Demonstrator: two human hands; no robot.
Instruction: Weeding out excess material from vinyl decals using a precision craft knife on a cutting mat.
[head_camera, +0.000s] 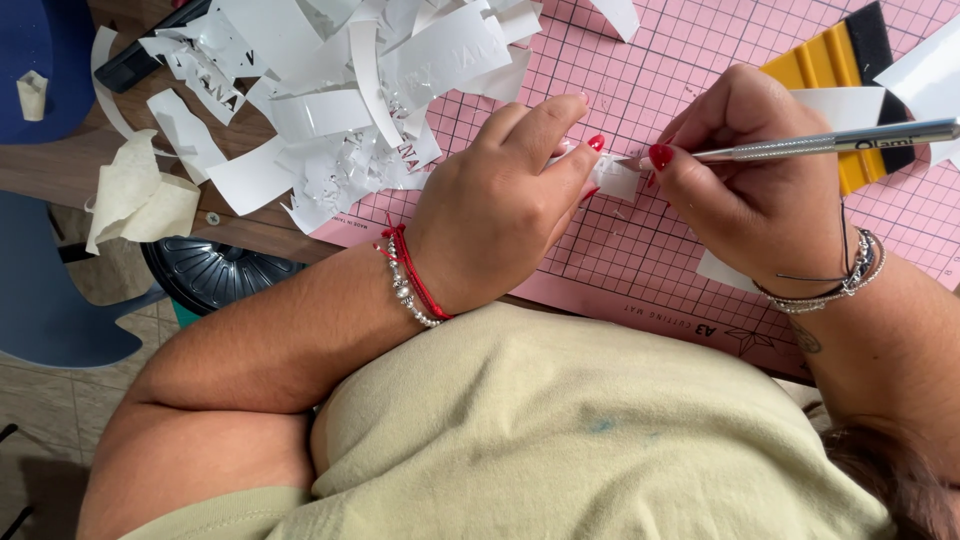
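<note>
- Far left: blue chair (45, 300) on the tiled floor, w/ crumpled masking tape (135, 200) sitting at the edge of the wooden table (60, 165).
- Just right of that, below the table edge: dark ribbed round bin (205, 272), partly hidden by the forearm.
- Top centre-left: big heap of white vinyl scraps (340, 90), curled strips & cut-out bits, spilling from the table onto the pink cutting mat (640, 90).
- Black tool handle (150, 50) pokes out under the heap, top left.
- Left hand (500, 200) now — palm down on the mat, fingers curled, thumb & forefinger pinching the small white vinyl piece (612, 180). Red string + bead bracelets on the wrist.
- Vinyl piece lies on the mat, right btwn the two hands, touching both; mostly covered by fingers.
- Right hand (760, 190) — closed in a pen grip round the silver weeding tool (830, 145); tip aimed left, meeting the vinyl piece by the red thumbnail. Thin bangles on that wrist.
- Behind the right hand: yellow squeegee (820, 65) w/ black felt edge, flat on the mat, partly hidden by the hand & the tool shaft.
- Far right top: more white vinyl sheet (935, 75) at the frame edge.
- Bottom: person's pale green shirt fills the foreground.
</note>
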